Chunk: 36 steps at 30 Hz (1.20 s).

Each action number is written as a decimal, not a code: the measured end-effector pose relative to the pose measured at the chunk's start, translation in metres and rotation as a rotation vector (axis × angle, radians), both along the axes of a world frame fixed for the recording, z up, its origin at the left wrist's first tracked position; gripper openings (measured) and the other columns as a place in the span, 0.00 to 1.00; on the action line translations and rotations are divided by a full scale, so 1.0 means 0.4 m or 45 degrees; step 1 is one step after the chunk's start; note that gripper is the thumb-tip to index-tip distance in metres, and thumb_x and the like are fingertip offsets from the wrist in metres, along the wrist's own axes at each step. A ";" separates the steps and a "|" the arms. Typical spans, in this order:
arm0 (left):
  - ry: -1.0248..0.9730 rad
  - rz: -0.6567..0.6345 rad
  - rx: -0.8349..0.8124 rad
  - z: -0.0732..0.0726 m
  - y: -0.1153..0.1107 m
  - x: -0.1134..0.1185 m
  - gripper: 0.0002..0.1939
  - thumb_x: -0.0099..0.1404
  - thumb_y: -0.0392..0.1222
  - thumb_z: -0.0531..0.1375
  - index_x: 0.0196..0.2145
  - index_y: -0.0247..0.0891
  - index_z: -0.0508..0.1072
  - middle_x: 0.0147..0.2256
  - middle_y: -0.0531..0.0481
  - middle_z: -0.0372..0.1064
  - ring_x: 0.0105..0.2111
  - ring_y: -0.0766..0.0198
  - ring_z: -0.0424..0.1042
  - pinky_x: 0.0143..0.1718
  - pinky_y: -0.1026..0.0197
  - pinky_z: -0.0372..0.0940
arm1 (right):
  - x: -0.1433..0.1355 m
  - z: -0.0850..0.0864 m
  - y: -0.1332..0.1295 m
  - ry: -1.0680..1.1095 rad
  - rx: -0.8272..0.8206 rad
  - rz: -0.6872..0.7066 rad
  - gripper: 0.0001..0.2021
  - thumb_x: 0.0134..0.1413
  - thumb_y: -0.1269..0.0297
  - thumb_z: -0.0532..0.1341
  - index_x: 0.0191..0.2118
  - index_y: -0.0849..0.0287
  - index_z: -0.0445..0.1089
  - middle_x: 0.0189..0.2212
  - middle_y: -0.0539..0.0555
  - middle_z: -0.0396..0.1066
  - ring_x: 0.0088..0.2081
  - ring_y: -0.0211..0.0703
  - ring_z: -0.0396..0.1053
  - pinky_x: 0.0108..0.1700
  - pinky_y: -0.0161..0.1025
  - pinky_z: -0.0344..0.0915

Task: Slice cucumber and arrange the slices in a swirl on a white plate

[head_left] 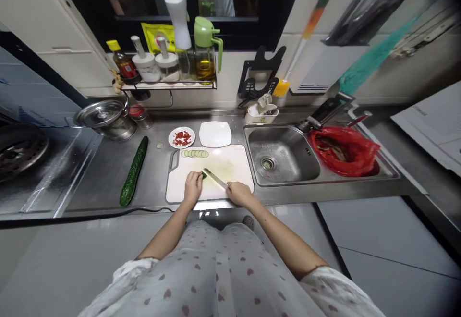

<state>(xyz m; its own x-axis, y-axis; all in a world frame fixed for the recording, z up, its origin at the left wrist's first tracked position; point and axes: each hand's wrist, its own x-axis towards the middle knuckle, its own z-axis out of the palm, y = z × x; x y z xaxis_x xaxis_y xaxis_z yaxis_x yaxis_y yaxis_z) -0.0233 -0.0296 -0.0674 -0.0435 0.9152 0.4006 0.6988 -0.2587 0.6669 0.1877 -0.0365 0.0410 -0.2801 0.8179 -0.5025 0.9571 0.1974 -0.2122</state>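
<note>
On the white cutting board (230, 161), my left hand (193, 186) is closed on a small piece of cucumber (204, 175), mostly hidden by the fingers. My right hand (239, 193) grips a knife (215, 177) by its handle. The blade points up and left, its tip close beside the cucumber piece. A row of cucumber slices (195, 153) lies overlapping at the board's upper left. Behind the board sit a plate of chopped red pieces (182, 138) and a white square plate (215, 134). A whole cucumber (134, 172) lies on the counter left of the board.
To the right is a steel sink (284, 156), with a red plastic bag (342, 151) beyond it. A lidded pot (106, 117) and a red-capped jar (140, 115) stand at the back left. Above, a shelf (169, 85) holds bottles and seasoning jars. A black cable (118, 211) runs along the front edge.
</note>
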 end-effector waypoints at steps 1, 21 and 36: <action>0.000 0.000 -0.003 0.001 0.000 0.001 0.09 0.68 0.39 0.51 0.40 0.39 0.70 0.35 0.45 0.67 0.40 0.59 0.67 0.43 0.55 0.65 | 0.007 0.004 -0.005 0.000 0.005 0.003 0.15 0.61 0.65 0.49 0.45 0.59 0.70 0.42 0.61 0.74 0.44 0.48 0.71 0.40 0.38 0.61; -0.076 0.190 0.004 0.097 0.021 0.032 0.13 0.68 0.44 0.51 0.46 0.39 0.70 0.43 0.42 0.68 0.48 0.56 0.65 0.52 0.53 0.60 | 0.041 0.020 -0.025 -0.045 0.307 -0.088 0.21 0.60 0.60 0.54 0.59 0.57 0.61 0.46 0.60 0.70 0.48 0.49 0.65 0.47 0.39 0.57; 0.233 -0.328 -0.197 0.167 0.100 0.117 0.10 0.63 0.44 0.58 0.41 0.45 0.77 0.47 0.44 0.68 0.51 0.52 0.62 0.56 0.45 0.53 | 0.053 0.004 -0.025 -0.052 0.392 0.015 0.22 0.60 0.62 0.55 0.60 0.57 0.60 0.43 0.61 0.70 0.47 0.50 0.64 0.46 0.40 0.55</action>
